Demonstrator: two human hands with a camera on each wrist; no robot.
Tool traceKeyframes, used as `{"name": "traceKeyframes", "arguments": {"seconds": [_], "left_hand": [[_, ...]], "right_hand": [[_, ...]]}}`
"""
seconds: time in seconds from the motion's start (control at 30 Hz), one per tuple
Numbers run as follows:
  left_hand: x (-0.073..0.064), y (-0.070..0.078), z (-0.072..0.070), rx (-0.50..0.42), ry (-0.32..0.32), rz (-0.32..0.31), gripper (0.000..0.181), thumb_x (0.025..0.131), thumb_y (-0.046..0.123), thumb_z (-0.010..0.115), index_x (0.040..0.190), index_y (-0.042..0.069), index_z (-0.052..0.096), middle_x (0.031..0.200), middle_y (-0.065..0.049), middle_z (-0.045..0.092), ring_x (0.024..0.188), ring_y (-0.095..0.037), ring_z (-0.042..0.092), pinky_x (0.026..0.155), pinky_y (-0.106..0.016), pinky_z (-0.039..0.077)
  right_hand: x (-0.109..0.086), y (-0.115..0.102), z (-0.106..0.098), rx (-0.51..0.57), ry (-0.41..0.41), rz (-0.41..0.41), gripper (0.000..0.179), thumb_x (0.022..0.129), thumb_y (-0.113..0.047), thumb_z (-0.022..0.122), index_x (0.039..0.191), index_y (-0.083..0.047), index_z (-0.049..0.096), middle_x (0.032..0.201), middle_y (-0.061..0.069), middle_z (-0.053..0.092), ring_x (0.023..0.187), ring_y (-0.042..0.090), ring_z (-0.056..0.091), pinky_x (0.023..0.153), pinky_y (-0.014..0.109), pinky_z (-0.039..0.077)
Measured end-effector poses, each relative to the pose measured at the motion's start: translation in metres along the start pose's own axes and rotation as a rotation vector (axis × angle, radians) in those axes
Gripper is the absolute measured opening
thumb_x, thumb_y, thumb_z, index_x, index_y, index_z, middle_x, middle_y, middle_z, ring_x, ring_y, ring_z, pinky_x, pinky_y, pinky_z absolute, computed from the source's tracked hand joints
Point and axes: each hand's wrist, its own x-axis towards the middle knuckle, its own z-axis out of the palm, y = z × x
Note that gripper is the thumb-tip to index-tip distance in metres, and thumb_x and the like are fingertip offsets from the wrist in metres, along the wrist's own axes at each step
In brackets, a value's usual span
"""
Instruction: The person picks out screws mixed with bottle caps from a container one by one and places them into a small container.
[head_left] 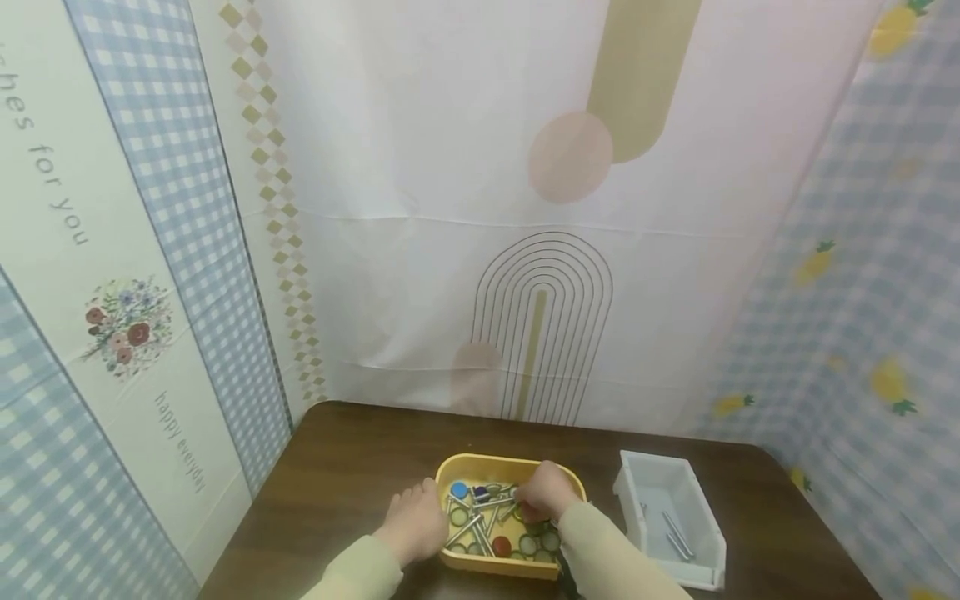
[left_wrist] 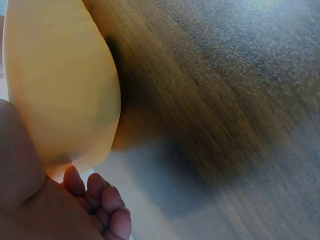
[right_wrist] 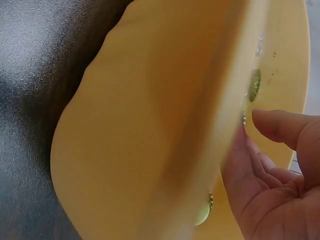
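Observation:
A yellow plastic bin point(head_left: 498, 567) holds several bottle caps, among them a blue cap point(head_left: 459, 490) and a red cap point(head_left: 502, 547), mixed with silver metal bolts point(head_left: 480, 533). At its left side, my left hand point(head_left: 417, 523) holds the bin, fingers curled by the outer wall in the left wrist view. My right hand point(head_left: 550, 490) reaches over the right part into the contents. In the right wrist view, its thumb point(right_wrist: 277, 125) and index finger point toward a crimped cap edge; the rim hides the index fingertip, and I cannot tell whether anything is pinched.
Right of the yellow bin, a white open-front bin point(head_left: 656, 479) contains a few metal bolts point(head_left: 677, 537). Both stand on a dark wooden table point(head_left: 360, 450). Printed cloths point(head_left: 405, 292) hang behind and at both sides of it.

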Motion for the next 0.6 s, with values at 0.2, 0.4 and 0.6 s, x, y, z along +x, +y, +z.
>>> {"name": "traceKeyframes", "arguments": {"seconds": [0.2,0.4,0.6], "left_hand": [[0.000,0.000,0.001,0.018,0.001,0.001,0.027,0.082,0.017,0.053,0.101,-0.002,0.048,0.081,-0.011,0.047,0.081,-0.031,0.050,0.082,-0.052,0.037],[0.000,0.001,0.001,0.023,-0.001,-0.002,0.027,0.083,0.018,0.054,0.101,-0.001,0.048,0.082,-0.012,0.048,0.082,-0.032,0.050,0.083,-0.053,0.037],[-0.001,0.003,-0.002,0.027,-0.008,-0.005,0.027,0.084,0.018,0.054,0.101,-0.002,0.048,0.081,-0.011,0.047,0.081,-0.031,0.050,0.082,-0.052,0.037]], "right_hand": [[0.002,0.005,0.006,-0.084,0.032,0.012,0.011,0.074,0.001,0.066,0.064,0.002,0.060,0.054,0.010,0.060,0.046,0.018,0.061,0.046,0.030,0.051],[0.005,0.009,0.009,-0.062,0.051,0.034,0.013,0.076,0.000,0.067,0.065,0.001,0.060,0.054,0.010,0.060,0.045,0.018,0.061,0.046,0.031,0.051],[0.006,0.009,0.011,-0.046,0.060,0.047,0.016,0.079,-0.002,0.067,0.066,0.002,0.060,0.053,0.011,0.061,0.043,0.018,0.061,0.046,0.032,0.052]]}}
